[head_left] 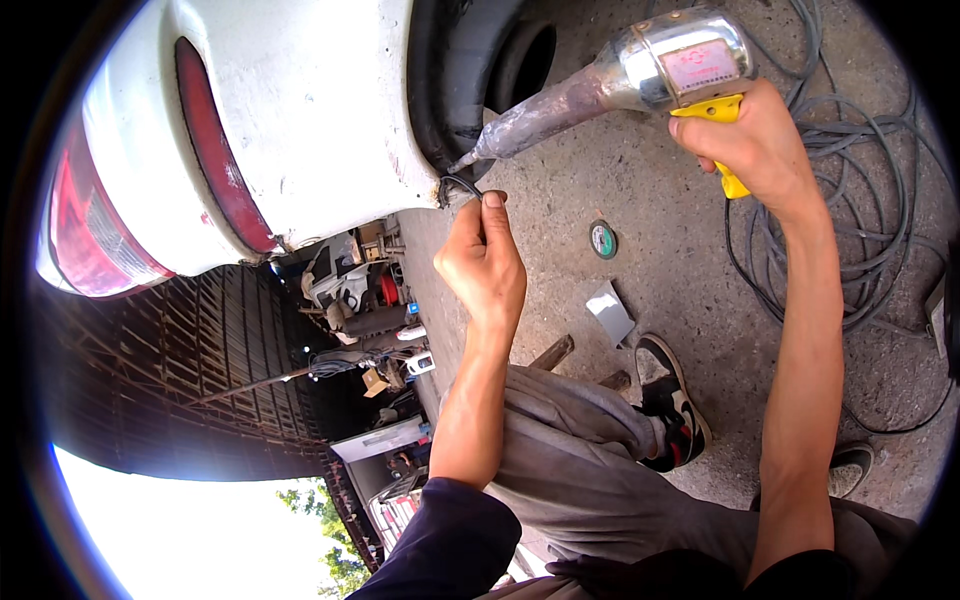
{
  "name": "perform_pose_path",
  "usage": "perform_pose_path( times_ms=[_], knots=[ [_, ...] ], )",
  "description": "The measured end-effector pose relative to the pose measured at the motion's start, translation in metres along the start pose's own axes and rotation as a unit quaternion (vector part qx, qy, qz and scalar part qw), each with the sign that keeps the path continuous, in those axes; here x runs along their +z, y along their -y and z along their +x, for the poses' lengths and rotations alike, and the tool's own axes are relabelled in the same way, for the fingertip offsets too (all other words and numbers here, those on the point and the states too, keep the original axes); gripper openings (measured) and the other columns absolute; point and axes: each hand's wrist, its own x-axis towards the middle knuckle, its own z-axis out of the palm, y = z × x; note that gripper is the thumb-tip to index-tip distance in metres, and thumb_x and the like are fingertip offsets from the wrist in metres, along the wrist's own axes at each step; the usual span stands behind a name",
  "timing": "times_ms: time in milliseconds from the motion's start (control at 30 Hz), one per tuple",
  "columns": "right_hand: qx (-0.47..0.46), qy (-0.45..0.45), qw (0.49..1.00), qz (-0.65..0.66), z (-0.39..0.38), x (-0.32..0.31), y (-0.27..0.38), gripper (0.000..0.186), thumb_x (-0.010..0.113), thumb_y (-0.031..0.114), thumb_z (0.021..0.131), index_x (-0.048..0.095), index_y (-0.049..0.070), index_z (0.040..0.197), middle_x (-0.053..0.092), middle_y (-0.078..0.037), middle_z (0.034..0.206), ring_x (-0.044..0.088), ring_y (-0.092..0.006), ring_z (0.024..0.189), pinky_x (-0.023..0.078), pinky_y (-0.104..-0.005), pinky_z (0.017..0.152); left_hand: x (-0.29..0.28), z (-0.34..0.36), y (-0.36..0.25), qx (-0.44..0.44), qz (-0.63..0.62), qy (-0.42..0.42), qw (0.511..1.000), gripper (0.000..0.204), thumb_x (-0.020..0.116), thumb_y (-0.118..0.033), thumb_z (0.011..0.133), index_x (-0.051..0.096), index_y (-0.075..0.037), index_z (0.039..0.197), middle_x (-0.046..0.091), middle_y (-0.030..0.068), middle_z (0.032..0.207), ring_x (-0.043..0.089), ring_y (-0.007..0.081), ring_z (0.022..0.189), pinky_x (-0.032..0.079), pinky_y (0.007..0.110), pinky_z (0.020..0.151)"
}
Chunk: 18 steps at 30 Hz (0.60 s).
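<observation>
My right hand (750,150) is wrapped round the yellow handle of a hot-air gun (695,62) with a shiny metal body and a long scorched nozzle. The nozzle's thin tip points left and down to the lower corner of a white car bumper (310,110), by the black wheel-arch liner (440,90). Just below that tip, my left hand (485,255) pinches a thin black strip (460,181) between thumb and finger. The strip curves up to the bumper's corner, where the edge looks rough and dark. Whether the tip touches the strip I cannot tell.
On the concrete lie a round green-and-black disc (602,239) and a light flat sheet (609,313). Grey cable (850,200) is coiled at the right. A wooden stool leg (552,352) shows by my knee and shoe (672,400). Workshop clutter (370,300) stands farther left.
</observation>
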Motion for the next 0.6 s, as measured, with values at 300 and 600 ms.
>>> perform_pose_path(
  times_ms=[300, 600],
  knots=[
    [0.004, -0.003, 1.000, 0.001, 0.0006, -0.0001, 0.0010, 0.020, 0.066, 0.022, 0.073, 0.062, 0.003, 0.075, 0.055, 0.000, 0.062, 0.050, -0.0069, 0.052, 0.039, -0.0245, 0.047, 0.0038, 0.0006, 0.0027, 0.006, 0.003, -0.003, 1.000, 0.026, 0.060, -0.018, 0.094, 0.065, 0.003, 0.079, 0.038, 0.0039, 0.049, 0.032, 0.0048, 0.052, 0.029, 0.027, 0.042],
    [-0.001, -0.002, 1.000, -0.002, 0.0014, -0.0004, -0.0038, 0.019, 0.066, 0.022, 0.073, 0.062, 0.003, 0.076, 0.055, 0.000, 0.062, 0.050, -0.0074, 0.052, 0.039, -0.0243, 0.047, 0.0034, 0.0005, 0.0069, 0.008, -0.002, 0.011, 1.000, 0.030, 0.057, -0.023, 0.097, 0.067, 0.005, 0.091, 0.042, -0.0061, 0.053, 0.035, 0.0010, 0.048, 0.025, 0.021, 0.044]
  ],
)
